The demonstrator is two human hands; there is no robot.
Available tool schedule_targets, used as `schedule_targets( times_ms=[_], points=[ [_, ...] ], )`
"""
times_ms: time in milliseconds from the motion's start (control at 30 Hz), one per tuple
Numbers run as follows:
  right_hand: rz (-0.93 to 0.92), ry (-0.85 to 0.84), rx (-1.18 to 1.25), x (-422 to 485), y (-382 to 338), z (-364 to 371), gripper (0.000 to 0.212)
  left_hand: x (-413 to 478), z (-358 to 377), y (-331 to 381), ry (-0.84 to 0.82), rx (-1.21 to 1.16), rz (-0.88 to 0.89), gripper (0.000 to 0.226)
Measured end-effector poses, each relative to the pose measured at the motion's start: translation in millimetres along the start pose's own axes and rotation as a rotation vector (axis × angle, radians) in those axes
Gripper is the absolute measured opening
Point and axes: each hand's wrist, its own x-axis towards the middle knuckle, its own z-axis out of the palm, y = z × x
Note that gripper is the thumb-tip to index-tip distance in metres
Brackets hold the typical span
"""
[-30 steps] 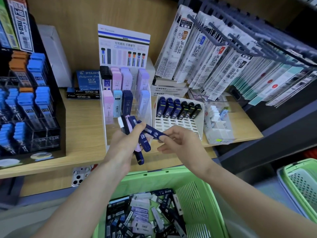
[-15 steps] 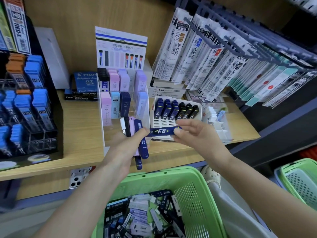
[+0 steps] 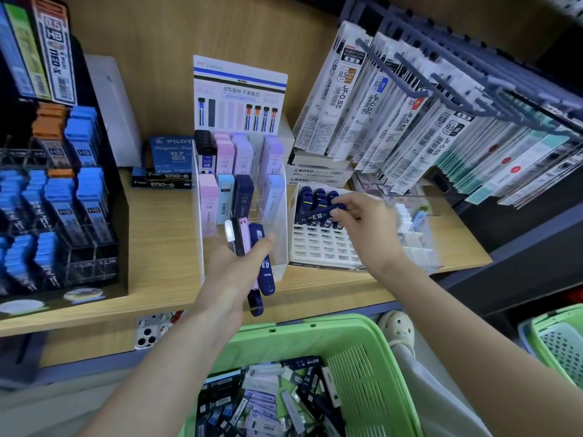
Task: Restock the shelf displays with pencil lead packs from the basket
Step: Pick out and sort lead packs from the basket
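My left hand point(image 3: 235, 269) grips a bundle of lead packs point(image 3: 252, 247), dark blue, pink and white ones, in front of the clear tiered display point(image 3: 274, 253). My right hand point(image 3: 366, 228) pinches a single dark blue lead pack point(image 3: 320, 213) and holds it over the white slotted display point(image 3: 321, 244), at the row of dark blue packs standing in its back slots. The green basket point(image 3: 356, 348) below the shelf holds several more loose packs point(image 3: 268, 402).
A black rack of blue and orange lead cases point(image 3: 60, 197) stands at the left. Pilot boxes point(image 3: 170, 156) lie at the back. Hanging refill packs point(image 3: 410, 115) crowd the right on hooks. A clear divider box point(image 3: 413, 238) sits beside the white display. A second green basket point(image 3: 558, 342) is far right.
My right hand has carried the single dark blue pack away from my left hand, rightward and back, to the white slotted display. My left hand has kept its bundle.
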Motion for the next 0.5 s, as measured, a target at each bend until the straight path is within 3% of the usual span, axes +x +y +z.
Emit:
schedule_targets(
  times_ms=[500],
  points=[
    [-0.019,-0.079,-0.062,18,10,21,0.019,3,3,0,-0.017,-0.008,-0.044,0.013]
  ],
)
